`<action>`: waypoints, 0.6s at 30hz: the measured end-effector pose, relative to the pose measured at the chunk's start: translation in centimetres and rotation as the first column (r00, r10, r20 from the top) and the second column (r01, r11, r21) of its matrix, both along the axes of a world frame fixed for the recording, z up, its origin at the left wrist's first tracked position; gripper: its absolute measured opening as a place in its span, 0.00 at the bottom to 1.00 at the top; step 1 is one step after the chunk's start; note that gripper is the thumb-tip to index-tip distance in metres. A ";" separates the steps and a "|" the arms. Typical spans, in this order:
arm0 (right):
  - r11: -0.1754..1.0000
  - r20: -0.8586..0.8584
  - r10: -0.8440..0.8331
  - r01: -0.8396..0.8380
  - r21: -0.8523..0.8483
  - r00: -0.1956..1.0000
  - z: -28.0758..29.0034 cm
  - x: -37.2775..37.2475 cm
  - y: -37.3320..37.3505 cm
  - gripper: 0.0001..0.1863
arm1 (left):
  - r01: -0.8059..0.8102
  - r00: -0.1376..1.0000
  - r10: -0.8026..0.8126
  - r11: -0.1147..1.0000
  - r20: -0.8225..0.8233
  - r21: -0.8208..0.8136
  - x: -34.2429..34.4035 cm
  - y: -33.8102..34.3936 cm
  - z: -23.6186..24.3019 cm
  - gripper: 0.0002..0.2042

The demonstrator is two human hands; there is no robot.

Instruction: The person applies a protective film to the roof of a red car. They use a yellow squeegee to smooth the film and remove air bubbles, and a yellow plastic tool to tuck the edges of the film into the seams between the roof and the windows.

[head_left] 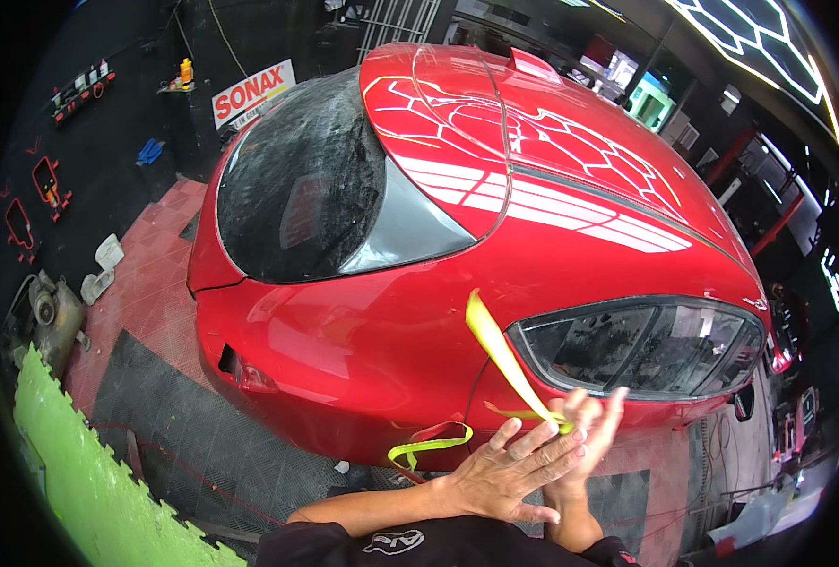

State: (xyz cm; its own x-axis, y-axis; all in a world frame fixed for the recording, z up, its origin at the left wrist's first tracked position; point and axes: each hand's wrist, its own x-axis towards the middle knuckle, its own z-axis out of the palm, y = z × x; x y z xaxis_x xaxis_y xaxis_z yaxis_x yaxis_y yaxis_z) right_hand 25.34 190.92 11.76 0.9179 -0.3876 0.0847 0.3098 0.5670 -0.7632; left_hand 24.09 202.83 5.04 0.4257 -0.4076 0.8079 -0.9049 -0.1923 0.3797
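A long yellow-green strip of tape (500, 345) rises from between my hands and stands up in front of the red car (344, 331). My left hand (514, 470) lies across my right with its fingers stretched out and spread. Behind it, my right hand (585, 439) has some fingers bent by the lower end of the strip and one pointing up. The palms and part of the grip are hidden where the hands overlap. A second looped length of tape (429, 442) hangs low beside the car body, left of my hands.
The car's rear window (301, 203) looks dusty, and a side window (641, 345) lies just beyond my hands. An opening gapes at the tail-light (240, 369). Green foam mats (88, 463) stand at the lower left near a metal machine (52, 317). A hose crosses the tiled floor.
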 end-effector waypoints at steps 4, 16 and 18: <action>0.953 0.058 -0.301 0.302 -0.013 0.952 4.5 -1.8 -0.3 0.37 | 0.227 0.972 -0.225 0.973 -0.066 0.029 0.5 1.5 0.0 0.35; 0.441 0.270 -0.844 0.886 -0.144 0.464 7.0 -9.3 -8.6 0.34 | 0.126 0.961 -0.181 0.960 -0.208 -0.251 2.8 6.7 -4.6 0.14; 0.713 0.365 -0.538 0.641 -0.283 0.760 7.7 -12.9 -11.0 0.28 | 0.119 0.943 -0.176 0.971 -0.282 -0.209 2.1 7.5 -4.4 0.15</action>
